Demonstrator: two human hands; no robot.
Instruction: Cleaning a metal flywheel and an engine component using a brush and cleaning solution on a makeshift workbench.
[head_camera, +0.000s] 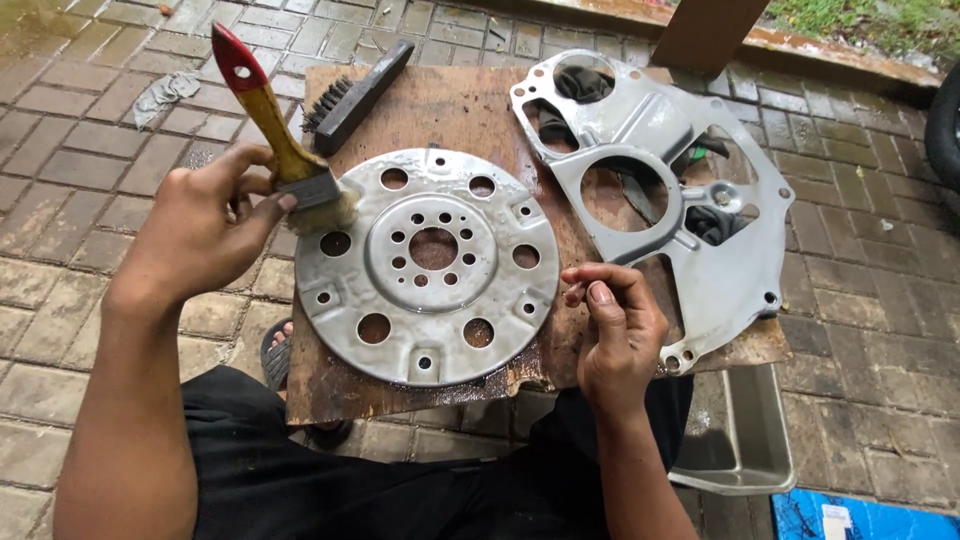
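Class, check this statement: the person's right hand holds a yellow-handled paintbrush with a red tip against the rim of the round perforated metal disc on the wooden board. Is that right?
Not quite. The head view shows the left hand, not the right, holding the paintbrush against the rim of the round metal disc on the wooden board. The right hand rests beside the disc's right edge, fingers pinched together.

Soft, even daylight; shadows faint. Wet glare on the round metal plate (428, 268) and the paving bricks (60, 120) upper left. Centre sharp; my forearms stretch toward the frame's lower edge.
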